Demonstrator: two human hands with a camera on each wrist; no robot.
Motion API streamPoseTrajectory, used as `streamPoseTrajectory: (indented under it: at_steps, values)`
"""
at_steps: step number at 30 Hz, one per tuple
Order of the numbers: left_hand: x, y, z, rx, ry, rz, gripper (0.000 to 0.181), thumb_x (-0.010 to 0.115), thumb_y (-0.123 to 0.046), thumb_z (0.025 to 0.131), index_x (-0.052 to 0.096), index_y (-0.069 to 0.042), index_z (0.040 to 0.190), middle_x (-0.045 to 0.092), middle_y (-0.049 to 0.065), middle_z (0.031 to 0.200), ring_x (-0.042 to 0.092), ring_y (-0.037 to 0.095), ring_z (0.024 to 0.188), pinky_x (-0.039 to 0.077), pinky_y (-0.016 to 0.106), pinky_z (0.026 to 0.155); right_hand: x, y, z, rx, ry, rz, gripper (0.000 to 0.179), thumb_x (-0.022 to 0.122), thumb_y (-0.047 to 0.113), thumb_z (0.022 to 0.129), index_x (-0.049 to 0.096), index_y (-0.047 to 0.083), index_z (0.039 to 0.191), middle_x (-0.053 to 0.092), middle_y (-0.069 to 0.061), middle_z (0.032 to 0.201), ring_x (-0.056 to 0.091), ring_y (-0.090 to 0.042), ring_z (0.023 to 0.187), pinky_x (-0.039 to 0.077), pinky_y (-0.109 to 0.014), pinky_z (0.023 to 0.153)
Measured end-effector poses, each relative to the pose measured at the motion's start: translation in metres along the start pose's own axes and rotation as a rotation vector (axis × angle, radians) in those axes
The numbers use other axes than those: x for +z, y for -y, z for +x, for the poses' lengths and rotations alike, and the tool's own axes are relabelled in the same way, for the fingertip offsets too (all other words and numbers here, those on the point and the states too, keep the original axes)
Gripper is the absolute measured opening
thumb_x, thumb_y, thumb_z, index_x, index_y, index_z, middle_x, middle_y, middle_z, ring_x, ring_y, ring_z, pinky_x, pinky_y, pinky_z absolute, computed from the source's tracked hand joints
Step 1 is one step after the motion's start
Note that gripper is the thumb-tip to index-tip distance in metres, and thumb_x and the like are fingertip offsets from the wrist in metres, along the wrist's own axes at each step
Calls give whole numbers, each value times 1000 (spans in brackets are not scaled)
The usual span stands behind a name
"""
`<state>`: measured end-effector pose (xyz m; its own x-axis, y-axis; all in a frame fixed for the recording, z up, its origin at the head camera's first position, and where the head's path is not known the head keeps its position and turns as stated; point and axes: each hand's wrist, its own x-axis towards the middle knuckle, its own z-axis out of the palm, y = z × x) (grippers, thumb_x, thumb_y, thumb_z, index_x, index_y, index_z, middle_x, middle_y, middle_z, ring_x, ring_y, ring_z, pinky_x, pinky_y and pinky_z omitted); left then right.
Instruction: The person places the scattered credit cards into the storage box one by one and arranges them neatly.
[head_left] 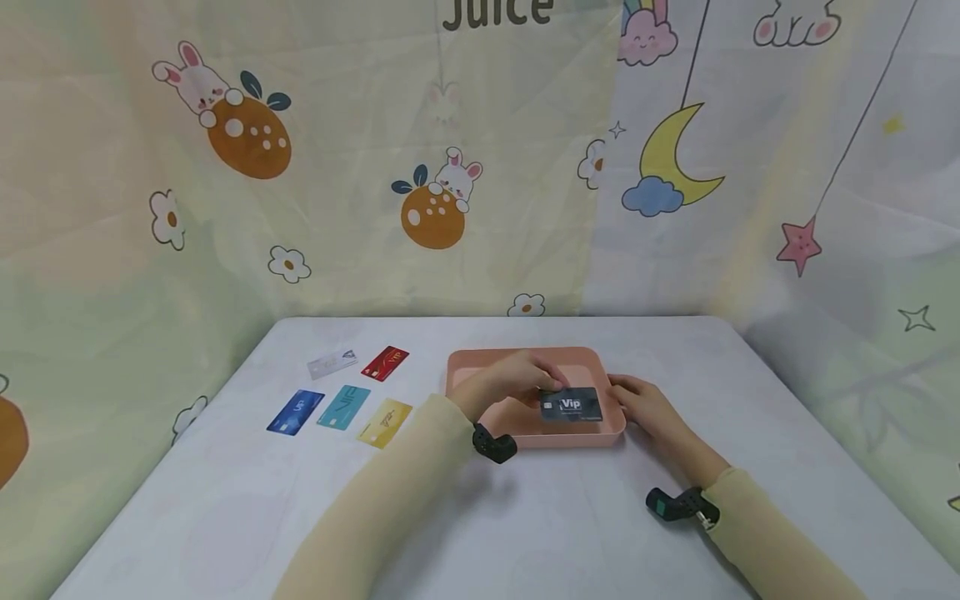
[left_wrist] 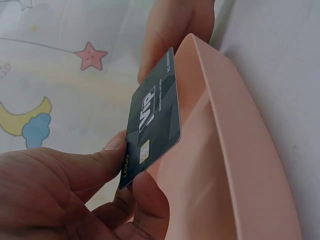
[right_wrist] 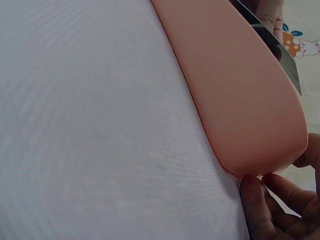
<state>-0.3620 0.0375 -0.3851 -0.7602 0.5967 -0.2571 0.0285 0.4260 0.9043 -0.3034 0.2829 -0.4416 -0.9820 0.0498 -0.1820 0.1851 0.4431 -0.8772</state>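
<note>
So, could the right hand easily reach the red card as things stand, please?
Probably not easily: the pink tray and the left hand lie between the right hand and the red card.

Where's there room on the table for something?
There's bare table between the sleeves, in front of the pink tray; at front left, in front of the blue card; and right of the right hand. Crowded: the tray, where the left hand holds the black card, and around the five other cards.

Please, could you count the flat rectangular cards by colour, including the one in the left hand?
Dark grey rectangular card: 1
Whitish rectangular card: 1
Red rectangular card: 1
Blue rectangular card: 1
Teal rectangular card: 1
Yellow rectangular card: 1
Total: 6 cards
</note>
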Motion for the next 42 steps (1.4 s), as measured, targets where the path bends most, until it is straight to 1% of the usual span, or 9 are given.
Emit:
streamPoseTrajectory:
  at_steps: [5,12,20,23,28,35,42]
  values:
    - [5,-1,3,-7,-4,25,15,67,-12,100,78,-7,107,67,7,101,60,19,76,52,26,61,0,0,0,-27,5,-5,61,44,33,109,35,-1,158,37,-26,161,46,-38,138,43,-52,114]
    - [11,1,10,-31,-1,60,15,66,-13,100,78,-8,108,68,6,100,62,19,81,54,27,63,1,-2,0,-28,11,-4,61,45,34,109,35,-1,158,35,-26,162,45,-40,139,41,-54,116]
    - [18,3,17,-63,-28,52,13,67,-13,100,79,-10,105,66,6,100,60,20,82,53,26,61,0,-2,1,-35,7,-14,60,44,31,108,36,-2,157,36,-26,162,46,-39,138,43,-52,113]
    - [22,4,18,-65,-42,70,13,68,-14,100,79,-10,104,66,6,99,60,20,82,52,26,61,-1,-1,0,-37,6,-18,60,45,31,108,36,-1,157,36,-26,162,46,-38,138,44,-51,112]
    - [28,4,17,-49,-53,109,14,68,-14,100,80,-10,106,66,5,98,59,19,78,51,25,59,-2,-1,-1,-37,6,-17,59,45,31,108,37,-1,157,38,-26,161,47,-37,135,47,-45,107]
    - [35,4,20,-73,-79,148,13,69,-15,99,80,-11,102,66,3,94,58,18,75,50,25,59,-2,-2,-1,-48,10,-15,59,44,31,108,36,-1,157,37,-25,161,46,-38,137,46,-48,110]
    - [41,6,23,-78,-111,171,11,71,-15,98,80,-10,98,66,2,88,58,18,74,49,26,57,-1,-3,0,-52,3,-16,59,45,30,108,37,-2,157,39,-25,160,48,-37,134,46,-45,106]
